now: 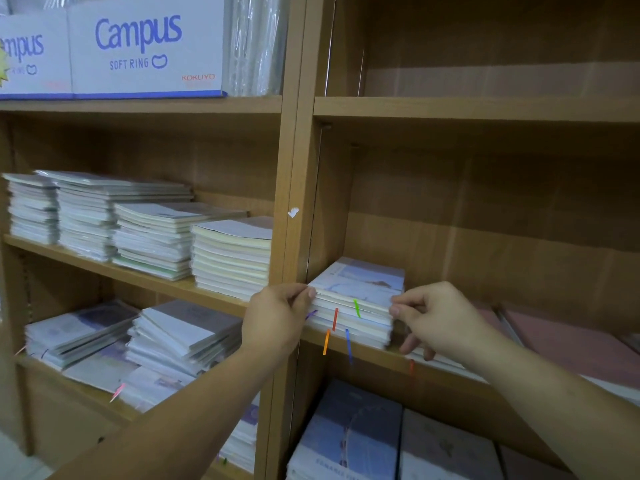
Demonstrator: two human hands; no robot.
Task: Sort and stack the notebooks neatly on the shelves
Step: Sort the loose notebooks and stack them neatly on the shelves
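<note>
A person's two bare hands hold a stack of notebooks point(360, 282) on a wooden shelf point(377, 356), seen from a head camera looking forward and down.

The stack lies flat at the front left corner of the right-hand bay's middle shelf, just beside the upright divider point(294, 168). Its pale page edges face the viewer. Its long axis appears to run front to back into the shelf, with the far end angled slightly to the right. The top cover is pale blue and white.

The left hand point(277, 320) pinches the stack's near left corner, its thumb and curled fingers closed on the upper notebooks. The right hand point(436, 320) pinches the near right corner in the same way; its lower fingers curl down toward the shelf edge.

Thin ribbon markers hang over the front of the stack: a green ribbon point(356, 308), a red ribbon point(335, 319), an orange ribbon point(326, 342) and a blue ribbon point(348, 344).

To the right, on the same shelf, pink notebooks point(571, 344) lie flat. Below, darker blue and grey notebooks point(353, 431) lie side by side.

In the left-hand bay, four pale stacks point(156, 237) stand in a row on the middle shelf, stepping down in height toward the right. Untidy wrapped stacks point(180, 341) lie on the shelf below. White boxes point(145, 50) printed "Campus Soft Ring" stand on the top shelf.
</note>
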